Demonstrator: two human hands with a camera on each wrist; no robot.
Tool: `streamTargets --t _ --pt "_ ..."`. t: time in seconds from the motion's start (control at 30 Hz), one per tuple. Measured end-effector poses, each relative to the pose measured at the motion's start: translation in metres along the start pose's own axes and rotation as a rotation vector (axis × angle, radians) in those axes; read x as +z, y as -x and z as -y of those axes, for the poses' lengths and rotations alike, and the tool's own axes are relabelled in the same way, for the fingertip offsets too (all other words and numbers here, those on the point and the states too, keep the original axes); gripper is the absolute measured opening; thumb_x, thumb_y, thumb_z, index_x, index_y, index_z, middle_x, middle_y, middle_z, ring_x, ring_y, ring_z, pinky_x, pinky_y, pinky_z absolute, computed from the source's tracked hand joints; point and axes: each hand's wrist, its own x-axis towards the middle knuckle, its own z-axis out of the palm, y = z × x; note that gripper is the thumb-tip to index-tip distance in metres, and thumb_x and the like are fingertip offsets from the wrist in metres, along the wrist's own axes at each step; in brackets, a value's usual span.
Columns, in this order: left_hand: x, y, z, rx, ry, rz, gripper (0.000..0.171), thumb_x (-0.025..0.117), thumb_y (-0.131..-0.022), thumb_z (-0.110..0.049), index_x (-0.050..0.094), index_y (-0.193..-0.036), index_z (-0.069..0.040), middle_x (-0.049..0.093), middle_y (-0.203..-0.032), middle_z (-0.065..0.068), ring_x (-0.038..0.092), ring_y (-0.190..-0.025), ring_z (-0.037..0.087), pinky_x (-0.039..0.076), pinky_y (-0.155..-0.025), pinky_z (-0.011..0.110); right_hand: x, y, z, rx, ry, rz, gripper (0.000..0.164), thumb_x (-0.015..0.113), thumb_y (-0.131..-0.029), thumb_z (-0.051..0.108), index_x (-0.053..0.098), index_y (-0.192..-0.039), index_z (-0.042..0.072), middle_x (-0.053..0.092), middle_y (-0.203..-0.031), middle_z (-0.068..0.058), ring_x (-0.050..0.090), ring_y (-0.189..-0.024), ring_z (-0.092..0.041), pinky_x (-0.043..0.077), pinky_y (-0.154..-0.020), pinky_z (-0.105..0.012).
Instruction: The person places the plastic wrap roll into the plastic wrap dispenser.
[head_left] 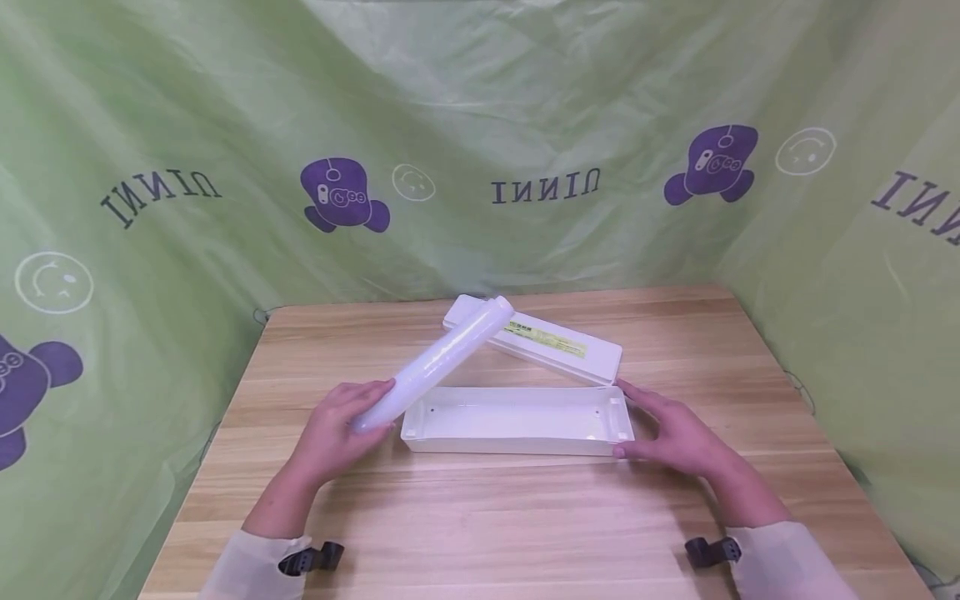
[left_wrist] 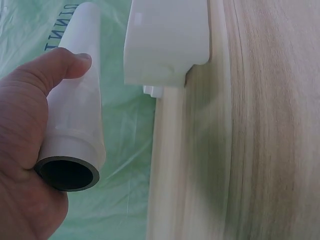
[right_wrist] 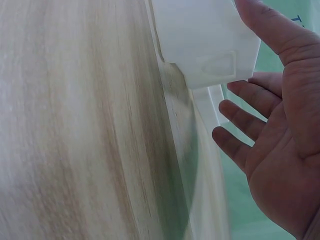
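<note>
My left hand (head_left: 339, 429) grips the lower end of a roll of cling film (head_left: 442, 358), its thumb laid along the film. The roll slants up and to the right, above the left end of an open white box (head_left: 517, 446). In the left wrist view the roll's hollow dark core (left_wrist: 69, 174) faces the camera. My right hand (head_left: 678, 437) holds the box's right end, thumb at the near corner and index finger at the far one. The other fingers (right_wrist: 245, 120) hang loose below the box in the right wrist view. Inside, the box holds nothing visible.
Behind the box a white lid (head_left: 592, 346) with a yellow-green label (head_left: 551, 337) lies aslant, partly covered by the roll. Wooden table (head_left: 517, 525) surrounds them. A green curtain (head_left: 480, 108) hangs at the back and both sides.
</note>
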Motion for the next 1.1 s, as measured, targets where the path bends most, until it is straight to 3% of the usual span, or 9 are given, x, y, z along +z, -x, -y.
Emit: streamTargets --t 0.47,1.1 --pt "0.002 -0.009 -0.001 0.159 0.007 0.062 0.060 0.085 -0.076 -0.022 0.064 -0.133 -0.020 0.065 -0.128 -0.001 0.059 -0.111 0.021 0.053 -0.085 0.045 -0.001 -0.001 0.000 0.014 0.003 -0.012 0.109 0.079 -0.065 0.066 0.037 -0.153 0.017 0.045 -0.147 -0.017 0.041 -0.134 -0.042 0.034 -0.107 -0.059" --pt "0.010 -0.021 -0.008 0.252 0.042 0.183 0.057 0.083 -0.078 -0.026 0.065 -0.132 -0.022 0.065 -0.126 -0.003 0.059 -0.110 0.019 0.053 -0.088 0.041 -0.002 0.000 0.002 0.043 -0.017 -0.012 0.104 0.085 -0.067 0.056 0.039 -0.152 0.018 0.050 -0.141 -0.022 0.045 -0.129 -0.045 0.038 -0.102 -0.062"
